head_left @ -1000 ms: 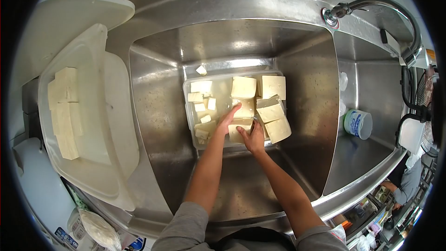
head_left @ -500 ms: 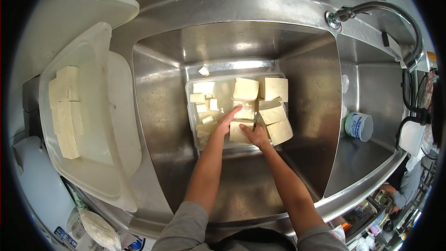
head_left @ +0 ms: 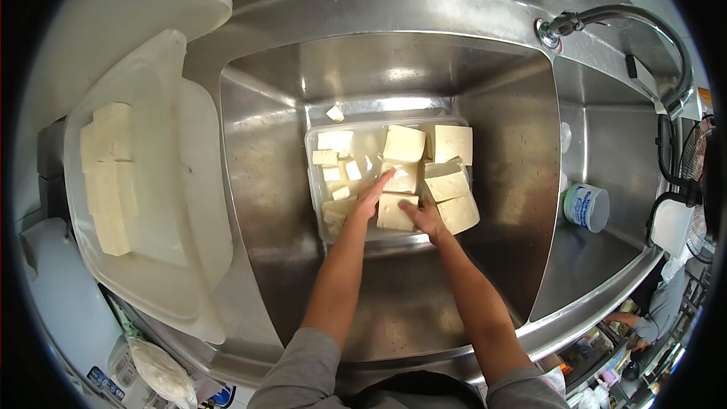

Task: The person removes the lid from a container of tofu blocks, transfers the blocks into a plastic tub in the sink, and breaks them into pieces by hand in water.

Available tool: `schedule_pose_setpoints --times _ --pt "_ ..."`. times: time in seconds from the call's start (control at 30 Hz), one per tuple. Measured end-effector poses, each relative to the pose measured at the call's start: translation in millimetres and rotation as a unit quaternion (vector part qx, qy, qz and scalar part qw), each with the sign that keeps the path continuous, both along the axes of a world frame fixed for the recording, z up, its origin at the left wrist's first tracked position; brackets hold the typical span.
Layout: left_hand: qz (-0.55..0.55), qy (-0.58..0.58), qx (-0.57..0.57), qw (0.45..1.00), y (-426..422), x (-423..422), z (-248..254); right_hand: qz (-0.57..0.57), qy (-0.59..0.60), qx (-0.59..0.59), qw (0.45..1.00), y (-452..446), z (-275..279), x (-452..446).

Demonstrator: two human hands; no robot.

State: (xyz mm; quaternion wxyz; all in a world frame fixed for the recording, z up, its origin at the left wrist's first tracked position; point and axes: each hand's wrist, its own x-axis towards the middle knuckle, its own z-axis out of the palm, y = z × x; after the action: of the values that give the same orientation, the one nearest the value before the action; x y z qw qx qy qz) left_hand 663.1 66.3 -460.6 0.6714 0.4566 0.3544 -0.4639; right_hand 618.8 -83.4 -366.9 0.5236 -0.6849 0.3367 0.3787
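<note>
Inside a clear plastic container [head_left: 312,182] in the sink, several large pale tofu blocks sit in water. My left hand [head_left: 370,198] lies along the left side of the front tofu block [head_left: 394,214], its fingers stretched out toward another tofu block [head_left: 400,180] behind. On that front block's right side is my right hand [head_left: 425,220], thumb resting on the top face and other fingers mostly hidden. More large tofu blocks [head_left: 453,144] fill the container's right half. Small tofu pieces [head_left: 332,174] lie along its left.
A large white tub [head_left: 201,257] with tofu blocks [head_left: 112,204] stands left of the sink. One tofu scrap [head_left: 335,113] lies behind the container. A faucet [head_left: 606,11] and a plastic tub [head_left: 587,207] are at the right basin. Another person's sleeve [head_left: 665,299] shows at lower right.
My right hand has moved slightly right, its thumb still on the front block. Small tofu pieces on the left have drifted a little. The whole view has shifted slightly.
</note>
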Motion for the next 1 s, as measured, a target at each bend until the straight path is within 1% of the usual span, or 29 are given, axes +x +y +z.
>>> schedule_pose_setpoints --times 0.03,0.1,0.13,0.2,0.23,0.27,0.3,0.33,0.4,0.43,0.5,0.53,0.57,0.6,0.63,0.67,0.7,0.73,0.77,0.83,0.87,0.9,0.93,0.97,1.0 --pt "0.012 0.005 0.008 1.000 -1 1 1 0.002 0.031 0.028 0.999 -2 8 3" --pt "0.016 0.002 0.011 1.000 0 3 7 0.005 0.019 0.028 0.999 -6 -9 -2" --pt "-0.003 -0.011 0.035 0.999 -1 3 10 0.006 0.012 0.029 0.999 -8 -18 -5" --pt "-0.039 -0.038 0.081 0.995 -3 -2 -2 -0.001 -0.011 0.037 0.999 -7 -23 -8" --pt "-0.059 -0.013 0.104 0.993 -6 -5 -10 -0.014 -0.033 0.038 0.999 -5 -27 -13" --pt "-0.038 -0.026 0.081 0.996 -8 -2 3 -0.028 -0.056 0.039 0.997 -5 -30 -15" --pt "-0.018 -0.038 0.056 0.998 -11 2 30 -0.025 -0.064 0.028 0.997 -1 -8 -10" --pt "0.003 -0.050 0.032 0.998 -13 4 46 -0.042 -0.087 0.021 0.995 0 -12 -13" --pt "-0.007 -0.070 0.023 0.997 -13 -3 23 -0.075 -0.132 0.009 0.988 5 -21 -18" --pt "-0.011 -0.080 0.020 0.997 -13 -9 11 -0.048 -0.156 -0.043 0.986 7 -22 -19" --pt "0.002 -0.111 0.141 0.984 -17 -12 35 0.004 -0.203 -0.145 0.968 14 -15 -16" --pt "0.008 -0.126 0.200 0.972 -22 -17 49 0.017 -0.191 -0.171 0.967 15 -15 -17" --pt "-0.018 -0.098 0.273 0.957 -29 -29 29 0.030 -0.179 -0.197 0.964 17 -15 -19" --pt "-0.019 -0.128 0.278 0.952 -34 -36 34 0.044 -0.166 -0.222 0.960 22 -5 -15" --pt "-0.020 -0.156 0.283 0.946 -39 -44 39 0.062 -0.189 -0.194 0.961 24 9 -18" --pt "-0.020 -0.187 0.286 0.940 -44 -49 46 0.135 -0.251 -0.231 0.930 24 9 -23" --pt "0.019 -0.253 0.309 0.917 -51 -52 50 0.207 -0.313 -0.267 0.888 22 9 -30" --pt "0.019 -0.289 0.291 0.912 -52 -57 44 0.278 -0.370 -0.303 0.833 19 8 -36" --pt "0.020 -0.327 0.271 0.905 -54 -63 22 0.342 -0.396 -0.308 0.795 14 7 -34" --pt "0.034 -0.376 0.231 0.897 -58 -76 -8 0.394 -0.398 -0.318 0.765 7 3 -32" --pt "0.013 -0.382 0.233 0.894 -56 -70 2 0.419 -0.399 -0.320 0.750 6 -2 -31" --pt "-0.010 -0.384 0.237 0.892 -50 -64 22 0.441 -0.399 -0.330 0.733 5 -11 -30" --pt "-0.033 -0.387 0.240 0.890 -45 -61 35 0.454 -0.384 -0.319 0.738 5 -12 -28" --pt "-0.052 -0.370 0.248 0.894 -42 -63 32 0.466 -0.370 -0.308 0.742 6 -12 -24" --pt "-0.070 -0.353 0.255 0.898 -41 -69 18 0.478 -0.356 -0.299 0.745 5 -11 -22"
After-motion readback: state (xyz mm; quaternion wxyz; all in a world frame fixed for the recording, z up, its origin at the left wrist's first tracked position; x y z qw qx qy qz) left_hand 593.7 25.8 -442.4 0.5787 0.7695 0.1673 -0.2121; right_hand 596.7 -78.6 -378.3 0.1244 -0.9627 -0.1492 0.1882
